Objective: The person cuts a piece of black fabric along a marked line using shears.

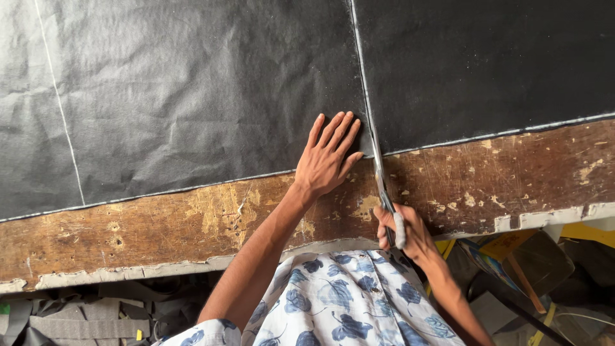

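Observation:
A large sheet of black fabric (192, 83) lies flat on a worn wooden table (192, 224), marked with white chalk lines. My left hand (327, 157) rests flat on the fabric's near edge, fingers spread, just left of a chalk line. My right hand (402, 232) grips the handles of a pair of scissors (378, 166). The blades point away from me and sit at the fabric's edge on the chalk line, right beside my left fingertips. A second stretch of black fabric (487, 64) lies to the right of that line.
The table's near edge (160, 269) is chipped and pale. Below it on the left are grey straps and bags (83, 320); on the right lie a clutter of coloured packets and dark items (525, 269). My blue-leaf patterned white shirt (346, 307) fills the bottom centre.

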